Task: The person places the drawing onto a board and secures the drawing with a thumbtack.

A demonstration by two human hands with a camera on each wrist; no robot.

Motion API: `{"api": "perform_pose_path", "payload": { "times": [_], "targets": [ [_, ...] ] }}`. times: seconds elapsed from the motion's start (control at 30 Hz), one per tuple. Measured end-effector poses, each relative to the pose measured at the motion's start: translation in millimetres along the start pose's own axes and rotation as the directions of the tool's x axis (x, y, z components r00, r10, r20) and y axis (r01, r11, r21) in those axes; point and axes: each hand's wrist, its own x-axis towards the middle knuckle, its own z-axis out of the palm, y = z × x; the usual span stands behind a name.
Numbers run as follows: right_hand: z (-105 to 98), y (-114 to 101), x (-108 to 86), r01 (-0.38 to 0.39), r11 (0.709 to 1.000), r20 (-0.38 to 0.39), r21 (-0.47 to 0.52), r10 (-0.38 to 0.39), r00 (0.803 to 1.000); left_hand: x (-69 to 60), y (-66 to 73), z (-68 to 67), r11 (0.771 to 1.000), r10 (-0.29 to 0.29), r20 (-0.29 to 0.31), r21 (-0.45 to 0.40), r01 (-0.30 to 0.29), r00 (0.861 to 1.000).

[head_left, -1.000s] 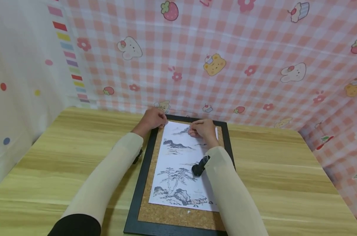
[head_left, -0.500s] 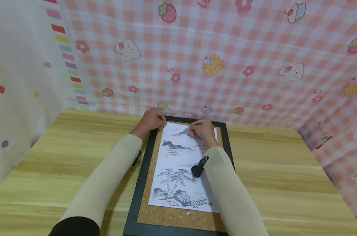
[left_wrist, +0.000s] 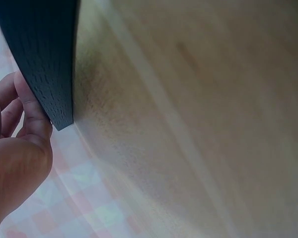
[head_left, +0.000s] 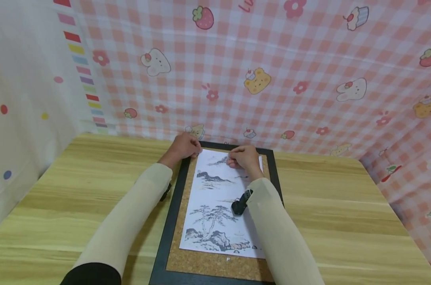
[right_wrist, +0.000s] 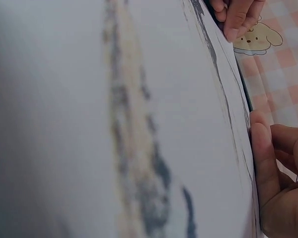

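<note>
A white sheet with a black ink landscape painting [head_left: 212, 198] lies on a cork board [head_left: 197, 259] in a black frame [head_left: 167, 237]. At the sheet's top left corner, my left hand [head_left: 185, 146] pinches the paper edge with thumb and fingers. My right hand [head_left: 245, 159] pinches the top edge farther right, its fingers curled and partly hidden. The right wrist view shows both the right hand [right_wrist: 280, 173] and the left hand [right_wrist: 238, 15] along that edge of the paper [right_wrist: 208, 124]. In the left wrist view the left hand [left_wrist: 20, 139] is beside the frame's corner [left_wrist: 44, 59].
Beneath the board is a wood-grain table [head_left: 344, 221]. A pink checked cloth [head_left: 222, 59] with cartoon prints hangs behind the table's far edge, and a white dotted cloth [head_left: 26, 99] hangs at left. A small white speck [head_left: 227, 259] sits on the cork below the sheet.
</note>
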Motion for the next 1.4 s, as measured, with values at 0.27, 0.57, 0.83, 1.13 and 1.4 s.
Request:
{"api": "perform_pose_path", "payload": {
  "times": [0.27, 0.57, 0.83, 1.13, 1.4],
  "targets": [
    [1.6, -1.1, 3.2, -0.01, 1.0, -0.01, -0.002, 0.01, 1.0, 0.5, 0.8, -0.9, 1.0, 0.001, 0.006, 0.009, -0.001, 1.0],
    [6.0, -1.5, 9.6, -0.055, 0.998, -0.042, -0.042, 0.053, 0.998, -2.0, 1.9, -0.7, 1.0, -0.008, 0.01, 0.003, 0.008, 1.0],
    [7.5, -1.9, 15.4, -0.068, 0.996, -0.053, -0.061, 0.064, 0.997, -2.1, 2.5, -1.6, 1.0, -0.005, 0.008, 0.014, 0.005, 1.0],
    [8.1, 0.8, 16.1, -0.075, 0.996, -0.061, -0.052, 0.072, 0.996, -2.5, 1.5, 0.3, 1.0, -0.012, 0.006, 0.003, 0.012, 1.0],
    [6.7, -2.2, 15.6, -0.072, 0.995, -0.041, -0.065, 0.069, 0.997, -3.2, 3.2, -0.2, 1.0, -0.003, -0.006, 0.0, 0.003, 1.0]
  ]
}}
